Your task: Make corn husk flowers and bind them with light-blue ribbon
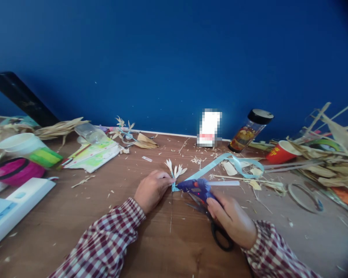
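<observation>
Between its fingertips, my left hand (153, 189) pinches a small corn husk flower (176, 170) with pale, pointed petals standing up. Light blue ribbon (207, 169) is at the flower's base and trails off to the right in a loop. My right hand (233, 218) grips a blue hot glue gun (197, 188), a translucent glue stick (226, 183) poking out of its back. The gun's nozzle is at the ribbon by the flower's base; whether it touches I cannot tell. Beneath the gun and right hand lie black-handled scissors (222, 236), partly covered.
A lit phone (209, 127) and a tilted bottle (251, 129) stand by the blue wall. Husks (321, 170), a red cup (282, 151) and a ring (301, 199) lie right. Left are a green-white cup (31, 148), a pink pouch (20, 172) and a white box (20, 208).
</observation>
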`<state>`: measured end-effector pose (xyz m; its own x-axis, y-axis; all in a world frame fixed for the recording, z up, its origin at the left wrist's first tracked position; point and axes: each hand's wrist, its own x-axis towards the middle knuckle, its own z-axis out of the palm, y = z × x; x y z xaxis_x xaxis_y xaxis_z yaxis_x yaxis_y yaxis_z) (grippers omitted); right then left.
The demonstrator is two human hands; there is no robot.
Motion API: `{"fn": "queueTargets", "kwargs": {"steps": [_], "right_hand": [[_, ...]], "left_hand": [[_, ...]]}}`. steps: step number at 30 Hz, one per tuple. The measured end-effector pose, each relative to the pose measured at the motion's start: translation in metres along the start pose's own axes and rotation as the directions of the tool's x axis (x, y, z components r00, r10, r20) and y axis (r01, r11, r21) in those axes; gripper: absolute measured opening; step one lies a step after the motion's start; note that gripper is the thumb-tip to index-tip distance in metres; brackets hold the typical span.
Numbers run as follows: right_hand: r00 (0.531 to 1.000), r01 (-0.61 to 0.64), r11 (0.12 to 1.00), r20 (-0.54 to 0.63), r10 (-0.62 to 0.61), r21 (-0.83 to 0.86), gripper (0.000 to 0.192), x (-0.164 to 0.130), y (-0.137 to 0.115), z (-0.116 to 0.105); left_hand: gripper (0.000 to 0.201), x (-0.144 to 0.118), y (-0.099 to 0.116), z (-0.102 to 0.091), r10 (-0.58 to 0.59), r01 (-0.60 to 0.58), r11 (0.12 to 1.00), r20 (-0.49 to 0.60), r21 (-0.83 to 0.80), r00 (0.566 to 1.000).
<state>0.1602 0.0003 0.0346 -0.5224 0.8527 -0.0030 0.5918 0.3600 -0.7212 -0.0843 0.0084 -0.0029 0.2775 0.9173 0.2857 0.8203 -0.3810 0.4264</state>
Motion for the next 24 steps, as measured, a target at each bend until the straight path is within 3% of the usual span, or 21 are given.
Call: {"fn": "queueTargets", "kwargs": {"steps": [24], "right_hand": [[0.999, 0.033, 0.998, 0.036, -0.031, -0.052, 0.027, 0.0002, -0.0028, 0.0019]], "left_hand": [[0.027, -0.0001, -0.0010, 0.0004, 0.001, -0.001, 1.000, -0.001, -0.003, 1.000]]}}
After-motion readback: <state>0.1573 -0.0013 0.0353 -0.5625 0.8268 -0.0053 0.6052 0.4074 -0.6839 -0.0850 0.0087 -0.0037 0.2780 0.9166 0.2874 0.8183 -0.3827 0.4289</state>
